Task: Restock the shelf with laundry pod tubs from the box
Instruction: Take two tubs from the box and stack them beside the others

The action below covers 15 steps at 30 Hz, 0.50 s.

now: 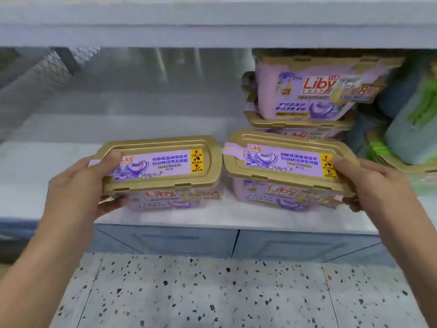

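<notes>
Two laundry pod tubs sit side by side at the front edge of the white shelf (165, 216), one gripped in each hand. The left hand (78, 185) is clamped on the outer end of the left tub (163, 171), thumb pressed flat on the gold lid and the other fingers curled underneath its rim. The right hand (376, 185) is closed the same way on the far end of the right tub (283, 171), thumb on the lid near the yellow warning sticker, fingertips tucked below. Between the two hands the tubs almost touch, lid edge to lid edge.

Each tub is a rounded-corner rectangle with a glossy lilac body, a moulded matte gold lid with small clasps along the front, and a purple label showing a heart-shaped pod and red "Liby" lettering. Beyond the right hand, further back on the shelf, two matching tubs (316, 91) are stacked one on the other. Off past that hand's outer side are blurred green and teal packages (413, 129). Below both hands lies a speckled terrazzo floor (212, 292), and behind the left one a wire mesh back panel (40, 74).
</notes>
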Motion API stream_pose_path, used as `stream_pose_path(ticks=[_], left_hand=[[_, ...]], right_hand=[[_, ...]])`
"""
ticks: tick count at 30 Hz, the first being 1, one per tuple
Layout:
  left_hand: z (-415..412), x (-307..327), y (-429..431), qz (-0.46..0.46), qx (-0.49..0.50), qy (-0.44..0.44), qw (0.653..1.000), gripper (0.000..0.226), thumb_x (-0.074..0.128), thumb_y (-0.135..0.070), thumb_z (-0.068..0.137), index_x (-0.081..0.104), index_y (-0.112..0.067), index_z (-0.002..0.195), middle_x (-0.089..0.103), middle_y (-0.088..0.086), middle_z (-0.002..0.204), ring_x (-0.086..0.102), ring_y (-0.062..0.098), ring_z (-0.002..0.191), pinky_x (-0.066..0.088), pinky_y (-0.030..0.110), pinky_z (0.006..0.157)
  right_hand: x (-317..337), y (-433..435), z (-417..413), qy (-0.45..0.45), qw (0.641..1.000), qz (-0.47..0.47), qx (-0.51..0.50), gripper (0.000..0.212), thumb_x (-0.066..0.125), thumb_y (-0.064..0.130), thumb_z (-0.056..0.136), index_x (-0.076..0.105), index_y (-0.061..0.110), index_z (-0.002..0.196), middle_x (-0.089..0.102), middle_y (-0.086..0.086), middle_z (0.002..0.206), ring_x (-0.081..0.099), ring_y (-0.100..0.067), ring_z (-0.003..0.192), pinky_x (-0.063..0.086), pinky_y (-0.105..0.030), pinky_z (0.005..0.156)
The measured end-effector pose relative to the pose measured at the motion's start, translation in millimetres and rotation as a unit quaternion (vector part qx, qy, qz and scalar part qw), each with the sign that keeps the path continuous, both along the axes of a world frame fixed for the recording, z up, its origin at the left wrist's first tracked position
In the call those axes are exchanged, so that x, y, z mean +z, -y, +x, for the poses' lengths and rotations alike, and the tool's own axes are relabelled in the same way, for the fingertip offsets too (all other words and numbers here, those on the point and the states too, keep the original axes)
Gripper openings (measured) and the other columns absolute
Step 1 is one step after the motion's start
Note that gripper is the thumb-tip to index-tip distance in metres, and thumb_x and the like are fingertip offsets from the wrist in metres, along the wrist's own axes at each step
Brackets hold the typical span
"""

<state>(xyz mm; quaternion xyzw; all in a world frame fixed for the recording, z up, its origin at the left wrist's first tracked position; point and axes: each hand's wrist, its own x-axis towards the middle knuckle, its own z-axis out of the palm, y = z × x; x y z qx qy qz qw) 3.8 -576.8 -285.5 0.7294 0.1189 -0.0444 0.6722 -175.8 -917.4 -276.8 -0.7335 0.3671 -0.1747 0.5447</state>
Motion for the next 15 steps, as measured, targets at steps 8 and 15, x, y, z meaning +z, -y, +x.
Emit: stream_pose_path(ticks=[8, 15], left_hand=[[-17, -14, 7, -0.13, -0.054, 0.039, 0.989, 0.02, 0.067, -0.041, 0.09, 0.076, -0.025, 0.084, 0.069, -0.002, 0.07, 0.06, 0.016, 0.067, 0.058, 0.032, 0.061], [-28, -29, -21, 0.082, -0.233, 0.092, 0.965, 0.076, 0.098, -0.05, 0.048, 0.069, -0.022, 0.113, 0.077, -0.009, 0.111, 0.069, 0.006, 0.109, 0.05, 0.031, 0.096]], right_hand=[[-33, -2, 9, 0.196, 0.968, 0.145, 0.059, 0.036, 0.049, 0.044, 0.1, 0.079, 0.029, 0.089, 0.078, 0.011, 0.087, 0.073, -0.009, 0.079, 0.055, -0.039, 0.08], [-67, -4, -9, 0.211, 0.957, 0.057, 0.189, 0.059, 0.088, 0.021, 0.062, 0.059, 0.022, 0.114, 0.077, 0.019, 0.096, 0.071, 0.005, 0.084, 0.055, -0.011, 0.067]])
